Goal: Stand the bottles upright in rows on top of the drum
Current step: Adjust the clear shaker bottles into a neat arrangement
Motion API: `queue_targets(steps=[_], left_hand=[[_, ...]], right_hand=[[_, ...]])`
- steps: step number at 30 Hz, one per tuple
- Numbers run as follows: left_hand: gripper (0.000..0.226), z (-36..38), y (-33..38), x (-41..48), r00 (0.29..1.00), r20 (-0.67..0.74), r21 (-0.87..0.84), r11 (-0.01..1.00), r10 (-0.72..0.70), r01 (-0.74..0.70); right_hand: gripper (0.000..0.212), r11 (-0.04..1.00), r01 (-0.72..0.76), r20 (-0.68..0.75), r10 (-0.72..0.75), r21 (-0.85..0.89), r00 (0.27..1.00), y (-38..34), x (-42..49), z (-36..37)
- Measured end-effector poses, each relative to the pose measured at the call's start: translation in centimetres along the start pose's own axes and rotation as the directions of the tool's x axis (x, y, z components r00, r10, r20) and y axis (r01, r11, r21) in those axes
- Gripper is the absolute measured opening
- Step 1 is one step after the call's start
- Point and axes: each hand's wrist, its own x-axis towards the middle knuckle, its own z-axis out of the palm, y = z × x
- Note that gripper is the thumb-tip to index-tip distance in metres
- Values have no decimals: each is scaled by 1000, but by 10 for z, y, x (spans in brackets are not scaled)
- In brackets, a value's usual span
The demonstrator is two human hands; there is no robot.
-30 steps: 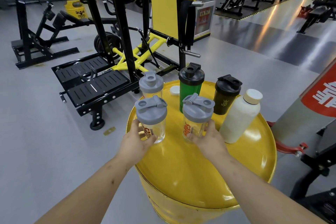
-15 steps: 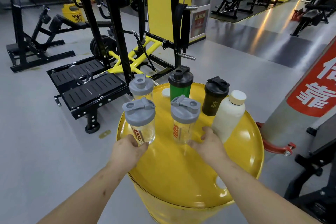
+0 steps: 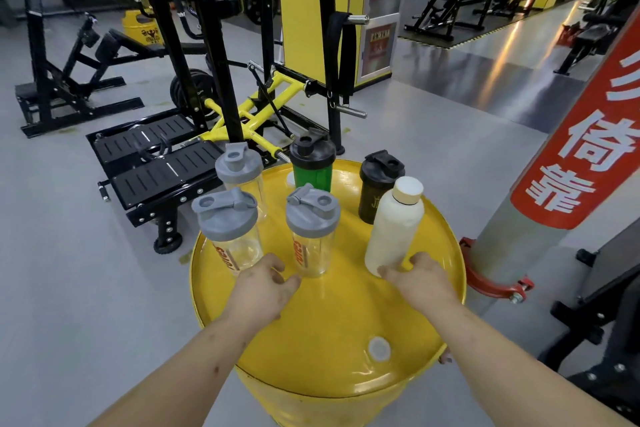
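Observation:
Six bottles stand in two rows on the yellow drum point(image 3: 329, 322). At the back are a clear bottle with a grey lid point(image 3: 239, 170), a green bottle with a black lid point(image 3: 313, 166) and a black shaker point(image 3: 379, 184). In front are a left clear bottle point(image 3: 228, 229), a middle clear bottle point(image 3: 313, 229) and a white bottle with a cream cap point(image 3: 394, 225). My left hand point(image 3: 263, 288) rests between the bases of the two front clear bottles, fingers apart, holding nothing. My right hand point(image 3: 419, 281) wraps thumb and fingers around the white bottle's base.
A black and yellow gym machine point(image 3: 214, 107) with a step plate stands on the floor just behind and left of the drum. A grey pillar with a red sign point(image 3: 581, 156) rises close on the right. A white bung point(image 3: 379, 348) sits in the drum's near side.
My left hand let go of the left clear bottle and moved right. My right hand left the middle clear bottle and took hold of the white bottle's base.

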Motion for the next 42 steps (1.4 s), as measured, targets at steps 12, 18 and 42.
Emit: queue_targets(steps=[12,18,42], left_hand=[[80,18,21,10,1000,-25,-194,981,15,-20],[61,20,22,15,999,-31,-190,981,30,-36],[62,22,11,25,996,65,-46,998,55,-52]], right_hand=[[76,957,244,-8,-246,156,969,7,19,1],[75,958,238,14,-243,157,970,8,20,0],[52,997,67,-97,-63,38,993,34,28,-10]])
